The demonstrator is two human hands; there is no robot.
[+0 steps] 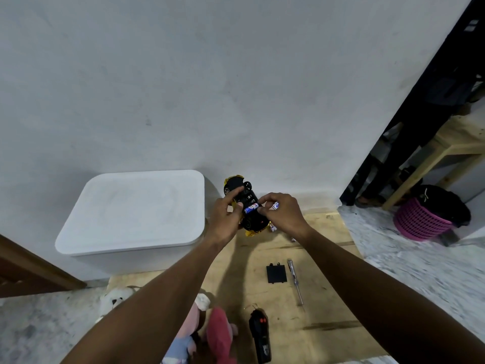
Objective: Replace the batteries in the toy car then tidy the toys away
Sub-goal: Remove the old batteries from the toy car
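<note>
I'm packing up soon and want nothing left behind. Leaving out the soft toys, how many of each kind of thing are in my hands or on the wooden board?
toy car: 1
batteries: 4 (the farthest right is small and hard to confirm)
battery cover: 1
screwdriver: 1
remote control: 1
Total: 8

Box left of toy car; battery cover just left of screwdriver; remote nearer, plush toys leftward.

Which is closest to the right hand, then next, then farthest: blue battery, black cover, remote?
1. Blue battery, pinched by the right hand, in the toy car.
2. Black cover, on the board below the hand.
3. Remote, bottom of view, nearest the person.
</note>
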